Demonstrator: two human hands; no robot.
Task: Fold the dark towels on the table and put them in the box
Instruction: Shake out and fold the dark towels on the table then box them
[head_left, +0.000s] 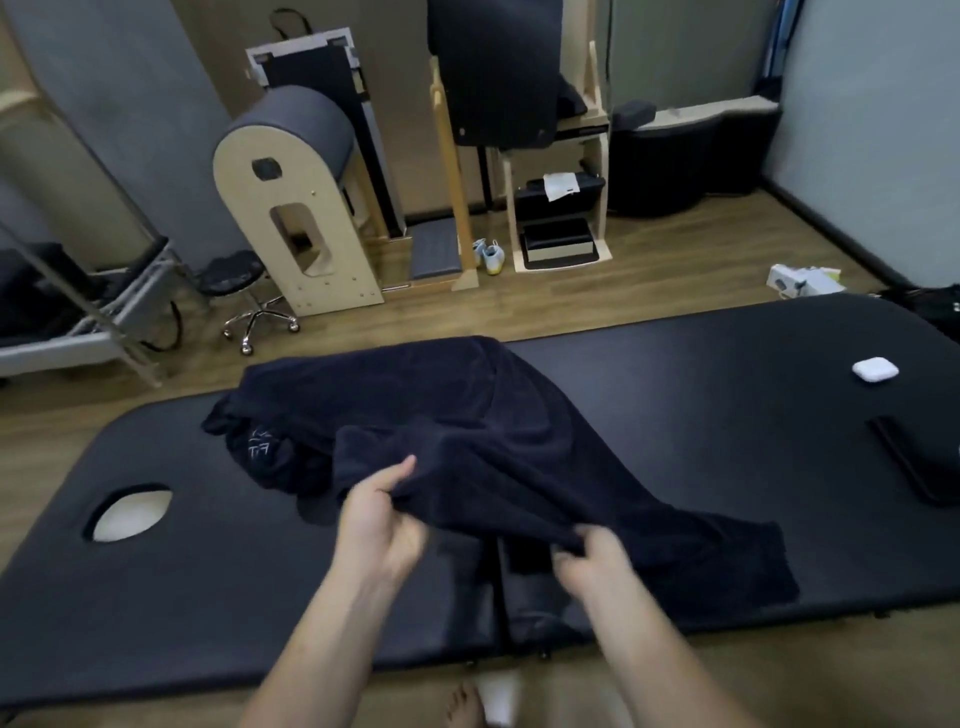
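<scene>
A dark navy towel (498, 441) lies crumpled across the middle of the black padded table (218, 597). Its near edge is lifted off the surface. My left hand (382, 519) pinches that raised edge, thumb on top of the cloth. My right hand (597, 561) grips the same edge further right, fingers curled under the fabric. A second dark cloth with pale lettering (260, 447) is bunched under the towel's left end. No box is in view.
The table has an oval face hole (130, 512) at the left. A small white case (875, 370) and a flat dark object (919, 457) lie at its right end. Wooden exercise equipment (291, 208), a stool (234, 280) and a bed frame stand behind.
</scene>
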